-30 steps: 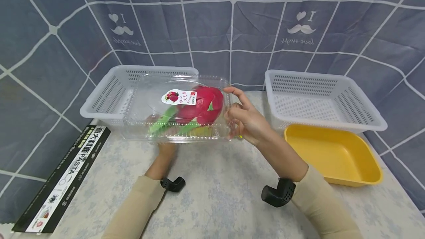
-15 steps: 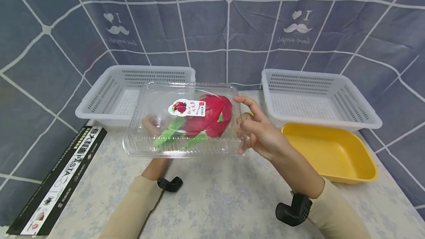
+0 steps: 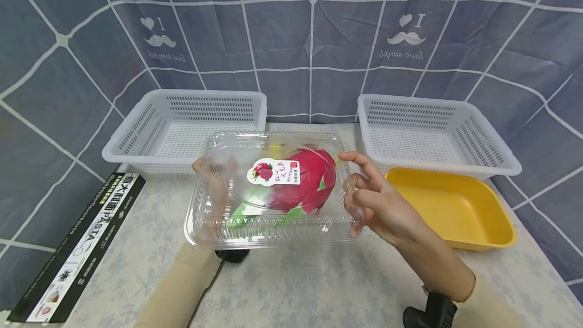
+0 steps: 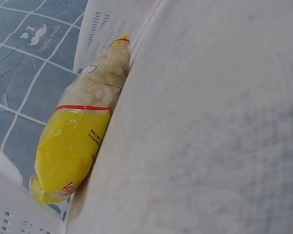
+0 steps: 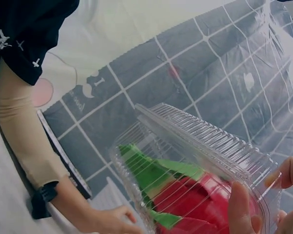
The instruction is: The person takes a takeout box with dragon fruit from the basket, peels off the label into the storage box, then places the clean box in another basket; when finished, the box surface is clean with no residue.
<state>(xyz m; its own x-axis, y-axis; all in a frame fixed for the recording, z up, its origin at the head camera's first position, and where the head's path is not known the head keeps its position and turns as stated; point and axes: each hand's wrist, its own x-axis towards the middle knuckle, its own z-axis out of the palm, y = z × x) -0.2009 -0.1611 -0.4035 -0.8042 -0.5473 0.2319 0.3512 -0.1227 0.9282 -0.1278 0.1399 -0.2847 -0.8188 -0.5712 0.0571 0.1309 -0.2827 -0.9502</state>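
Note:
My right hand grips the right end of a clear plastic clamshell box, which is held tilted above the table. Inside lies a red dragon fruit with green tips, towards the box's right half; a white label is stuck on the lid. Behind and below the box's left end is my left hand, seen partly through the plastic. In the right wrist view, the left hand has loosely extended fingers close to the box; whether they touch it I cannot tell.
A white slotted basket stands back left, another back right. A yellow tub sits before the right one. A long black pasta box lies left. Between the baskets is a yellow-and-clear bag of pale pieces.
My right hand has brought the clamshell box with the dragon fruit nearer, down and slightly right. The left hand has risen from below to behind the box's left end.

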